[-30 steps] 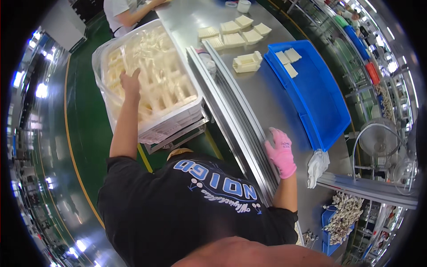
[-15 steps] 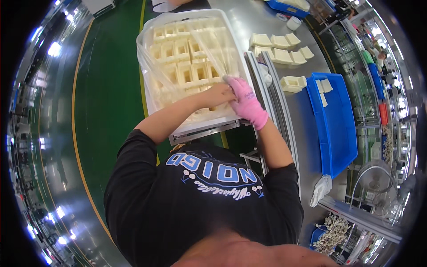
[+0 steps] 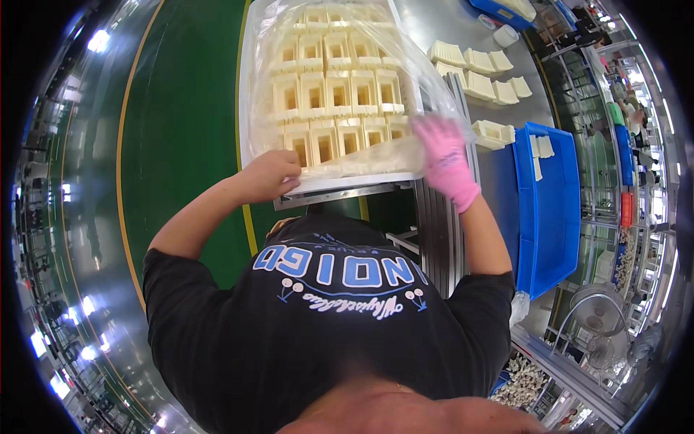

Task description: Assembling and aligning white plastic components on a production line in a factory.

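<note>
Your white bin (image 3: 361,180) takes the upper centre of the frame, w/ cream parts (image 3: 350,94) standing in rows inside and clear film (image 3: 383,155) around them. The bin's near edge lies just above your black shirt (image 3: 347,325). Along its L edge the green floor (image 3: 191,108) runs wide, so there is the most room for moving. On the R side it is tight: metal rails (image 3: 439,235) just beside the bin, then steel table (image 3: 499,173), then blue tray (image 3: 551,217) w/ a few cream pieces (image 3: 542,147) in its upper part.

Your bare L hand (image 3: 271,176) is at the bin's lower L corner, fingers curled in; can't tell if they pinch the film. Your R hand (image 3: 443,155), in pink glove, is at the lower R corner by the film, but blurred, so can't tell if spread or pinching. A fold of film lies along the near edge bet. both.

Vs. 0.5 s ago: your hands were together at the bin's lower R part; now they are well apart. More openings of the near rows are seen now, and the bin sits higher in the frame.
</note>
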`<state>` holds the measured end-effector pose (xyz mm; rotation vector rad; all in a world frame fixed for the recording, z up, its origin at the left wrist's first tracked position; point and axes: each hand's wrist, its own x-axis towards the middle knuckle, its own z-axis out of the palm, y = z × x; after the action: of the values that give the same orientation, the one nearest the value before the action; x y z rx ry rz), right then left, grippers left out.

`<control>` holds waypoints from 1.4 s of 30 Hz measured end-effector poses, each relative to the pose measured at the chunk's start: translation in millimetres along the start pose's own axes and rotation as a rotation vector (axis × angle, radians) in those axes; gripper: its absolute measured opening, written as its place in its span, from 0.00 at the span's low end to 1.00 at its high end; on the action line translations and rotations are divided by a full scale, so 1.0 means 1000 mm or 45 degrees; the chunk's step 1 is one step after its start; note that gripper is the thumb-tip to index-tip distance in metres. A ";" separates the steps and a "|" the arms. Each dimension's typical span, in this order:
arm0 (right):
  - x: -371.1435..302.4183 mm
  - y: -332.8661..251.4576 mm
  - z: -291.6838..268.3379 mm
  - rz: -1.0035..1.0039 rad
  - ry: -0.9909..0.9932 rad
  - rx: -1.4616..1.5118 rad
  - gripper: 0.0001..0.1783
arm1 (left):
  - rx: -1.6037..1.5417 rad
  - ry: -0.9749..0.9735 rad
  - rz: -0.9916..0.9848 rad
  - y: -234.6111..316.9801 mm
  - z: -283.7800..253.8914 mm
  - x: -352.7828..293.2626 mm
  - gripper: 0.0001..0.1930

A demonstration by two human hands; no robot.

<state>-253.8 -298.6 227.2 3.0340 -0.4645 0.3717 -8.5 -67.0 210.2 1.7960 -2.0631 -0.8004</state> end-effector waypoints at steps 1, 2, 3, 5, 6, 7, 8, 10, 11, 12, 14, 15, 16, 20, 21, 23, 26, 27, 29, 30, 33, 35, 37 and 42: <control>-0.002 -0.009 0.002 -0.128 -0.137 0.184 0.27 | -0.075 0.116 0.118 0.003 -0.002 -0.005 0.07; -0.006 -0.009 0.005 -0.123 -0.143 0.189 0.27 | -0.081 0.108 0.118 0.004 -0.004 -0.014 0.07; -0.012 -0.003 0.009 -0.075 -0.287 0.250 0.21 | -0.081 0.076 -0.016 0.009 -0.011 -0.022 0.08; -0.024 0.005 0.013 -0.038 -0.433 0.315 0.16 | -0.082 0.048 -0.158 0.011 -0.019 -0.042 0.08; -0.033 0.004 0.014 0.001 -0.352 0.405 0.11 | -0.019 0.092 -0.231 0.008 -0.019 -0.059 0.07; -0.042 0.002 0.017 0.043 -0.272 0.494 0.06 | 0.045 0.135 -0.302 0.005 -0.019 -0.072 0.06; -0.058 0.000 0.029 0.030 -0.261 0.612 0.06 | 0.035 0.135 -0.299 0.002 -0.013 -0.077 0.06; -0.071 -0.016 0.039 0.070 -0.462 0.497 0.07 | 0.207 0.286 -0.299 -0.004 0.003 -0.091 0.04; -0.070 -0.021 0.039 0.063 -0.472 0.498 0.07 | 0.197 0.287 -0.307 -0.010 0.011 -0.096 0.04; -0.069 -0.027 0.043 0.114 -0.492 0.429 0.10 | 0.273 0.304 -0.332 -0.018 0.020 -0.101 0.04; -0.075 -0.025 0.067 0.241 -0.626 0.227 0.19 | 0.357 0.314 -0.339 -0.040 0.040 -0.105 0.05; -0.074 -0.026 0.077 0.249 -0.619 0.230 0.19 | 0.270 0.405 -0.400 -0.059 0.053 -0.106 0.04; -0.073 -0.029 0.084 0.240 -0.540 0.203 0.21 | 0.184 0.495 -0.455 -0.077 0.063 -0.103 0.04; -0.065 -0.022 0.089 0.458 -0.425 0.671 0.24 | -0.294 0.566 -0.707 -0.120 0.067 -0.056 0.04; -0.064 -0.015 0.093 0.667 -0.384 1.144 0.22 | -0.701 0.666 -0.844 -0.114 0.051 -0.037 0.05; -0.064 -0.012 0.094 0.904 -0.280 1.333 0.20 | -1.116 0.761 -0.961 -0.125 0.023 -0.021 0.07; -0.091 -0.009 0.110 1.168 0.048 1.788 0.19 | -1.901 1.097 -0.713 -0.131 -0.011 0.008 0.24; -0.080 -0.015 0.100 1.164 0.050 1.789 0.19 | -1.899 1.100 -0.710 -0.136 -0.011 0.015 0.24; -0.065 -0.020 0.077 1.033 -0.087 1.558 0.20 | -1.024 1.113 -0.699 -0.152 -0.010 0.037 0.34; -0.063 -0.011 0.076 0.791 -0.198 1.396 0.20 | -0.757 1.259 -0.681 -0.153 -0.009 0.045 0.29; -0.040 -0.005 0.027 1.032 -0.713 1.334 0.19 | -0.996 1.236 -0.784 -0.177 -0.035 0.050 0.20; -0.021 0.007 0.012 0.808 -1.006 0.642 0.15 | -1.100 1.253 -0.794 -0.217 -0.036 0.043 0.15; 0.008 0.008 -0.022 0.304 -0.710 0.000 0.11 | -1.210 1.261 -0.805 -0.269 -0.043 0.024 0.12; 0.134 0.031 0.006 0.369 0.187 0.514 0.15 | -0.326 1.798 -1.197 -0.304 -0.077 0.015 0.20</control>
<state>-137.9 -367.0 254.0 3.2827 -0.9241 0.7861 278.2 -119.0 94.1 2.0865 -0.2140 0.1585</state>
